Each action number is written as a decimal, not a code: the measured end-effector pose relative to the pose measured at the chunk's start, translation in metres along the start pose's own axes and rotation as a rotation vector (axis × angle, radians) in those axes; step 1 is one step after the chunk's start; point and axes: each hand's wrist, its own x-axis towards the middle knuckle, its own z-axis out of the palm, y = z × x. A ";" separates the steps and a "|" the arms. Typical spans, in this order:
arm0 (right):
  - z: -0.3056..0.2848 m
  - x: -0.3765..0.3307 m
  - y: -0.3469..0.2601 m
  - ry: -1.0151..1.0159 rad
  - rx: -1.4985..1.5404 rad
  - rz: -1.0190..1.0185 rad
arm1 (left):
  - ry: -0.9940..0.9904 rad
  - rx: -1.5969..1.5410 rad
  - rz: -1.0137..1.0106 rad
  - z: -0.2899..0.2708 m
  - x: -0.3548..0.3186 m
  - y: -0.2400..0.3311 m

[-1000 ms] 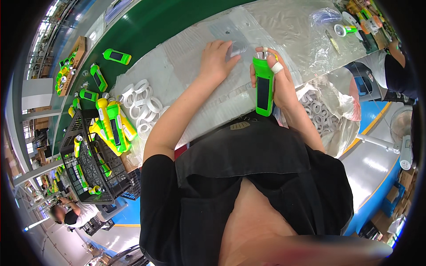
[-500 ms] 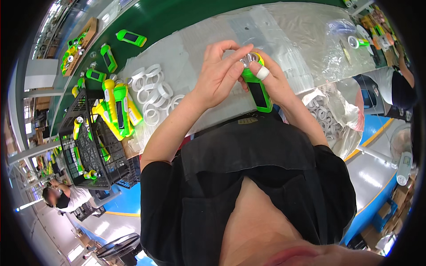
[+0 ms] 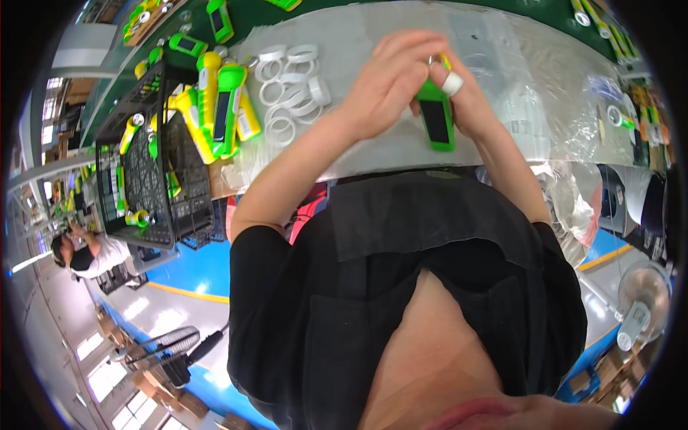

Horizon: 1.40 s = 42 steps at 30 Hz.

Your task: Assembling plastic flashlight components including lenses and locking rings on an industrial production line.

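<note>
My right hand (image 3: pixel 464 100) grips a green flashlight (image 3: pixel 436 122) with a dark panel on its side, holding it upright over the plastic-covered table (image 3: pixel 373 154). A white band wraps one right finger. My left hand (image 3: pixel 390 79) closes over the flashlight's top end, its fingers pinching a small part there that I cannot make out. Both hands touch each other at the flashlight's head.
Several white plastic rings (image 3: pixel 290 86) lie left of my hands. Yellow and green flashlights (image 3: pixel 218 107) are piled beside a black wire crate (image 3: pixel 154 179). More green parts (image 3: pixel 620 118) sit at the far right. A person (image 3: pixel 86 251) works at lower left; a fan (image 3: pixel 641 297) stands at right.
My left hand has moved from the table onto the flashlight's top end. My right hand has lifted the flashlight up toward the middle of the view.
</note>
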 end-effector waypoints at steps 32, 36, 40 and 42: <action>-0.008 0.001 0.009 0.073 -1.384 -0.210 | 0.196 -0.547 -0.728 0.018 -0.021 0.000; -0.010 -0.006 0.017 0.084 -1.505 -0.318 | 0.178 -0.752 -0.888 0.026 -0.021 -0.013; -0.010 -0.014 0.014 0.150 -1.546 -0.208 | 0.306 -0.885 -0.926 0.031 -0.024 -0.020; -0.004 -0.024 -0.003 0.243 -1.545 -0.301 | 0.417 -0.974 -0.876 0.027 -0.027 -0.021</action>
